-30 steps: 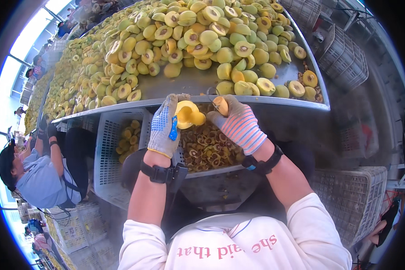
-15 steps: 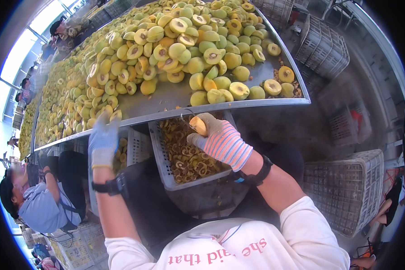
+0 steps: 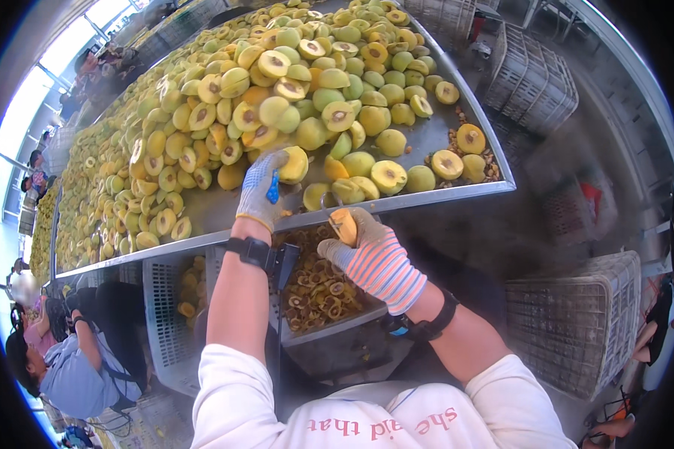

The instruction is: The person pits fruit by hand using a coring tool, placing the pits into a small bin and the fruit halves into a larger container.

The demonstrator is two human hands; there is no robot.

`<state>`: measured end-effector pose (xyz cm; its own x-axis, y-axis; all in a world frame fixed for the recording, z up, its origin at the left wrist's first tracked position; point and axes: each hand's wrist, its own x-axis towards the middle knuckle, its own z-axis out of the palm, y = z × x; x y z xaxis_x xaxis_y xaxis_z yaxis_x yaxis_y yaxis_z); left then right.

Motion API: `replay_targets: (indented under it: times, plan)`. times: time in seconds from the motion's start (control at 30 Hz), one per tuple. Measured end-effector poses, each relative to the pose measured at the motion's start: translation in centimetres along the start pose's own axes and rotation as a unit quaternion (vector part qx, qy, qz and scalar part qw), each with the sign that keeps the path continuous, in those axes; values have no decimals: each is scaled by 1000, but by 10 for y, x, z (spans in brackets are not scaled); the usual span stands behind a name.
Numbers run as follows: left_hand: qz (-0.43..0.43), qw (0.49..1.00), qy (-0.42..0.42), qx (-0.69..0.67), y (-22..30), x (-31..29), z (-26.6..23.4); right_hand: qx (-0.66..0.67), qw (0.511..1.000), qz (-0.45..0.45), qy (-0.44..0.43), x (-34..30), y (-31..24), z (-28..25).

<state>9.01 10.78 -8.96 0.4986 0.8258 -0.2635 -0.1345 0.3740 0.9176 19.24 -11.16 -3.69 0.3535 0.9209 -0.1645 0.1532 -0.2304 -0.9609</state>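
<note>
A long metal surface (image 3: 457,196) runs away to the upper left, heaped with yellow-green halved fruit (image 3: 202,142). Below its near edge sits a grey crate (image 3: 326,288) of pits and scraps, with empty crates (image 3: 577,322) to the right. The left hand (image 3: 260,188) reaches over the edge, its grip wrapped around a whole fruit (image 3: 295,165) at the pile's front. The right hand (image 3: 374,254) pinches a fruit half (image 3: 344,224), cut face tilted upward, just under the edge, above the crate

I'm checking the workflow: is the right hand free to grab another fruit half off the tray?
Probably not yet. The right hand is shut on a fruit piece just below the tray edge; the left hand is already on a fruit.
</note>
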Motion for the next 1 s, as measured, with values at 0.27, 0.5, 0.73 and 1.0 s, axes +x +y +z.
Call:
replay_targets:
  times: [0.27,0.5,0.73,1.0]
  plan:
    - [26,972,-62,-226,4,-105,3,-66,993,-52,-80,12,4,39]
    - [75,980,-19,-185,6,-127,-22,-271,955,-28,-119,15,-5,65]
    - [182,975,48,-117,0,-131,-21,-304,947,-43,-100,38,22,88]
    - [246,959,142,-7,-5,-116,-34,-277,936,-128,-174,69,51,113]
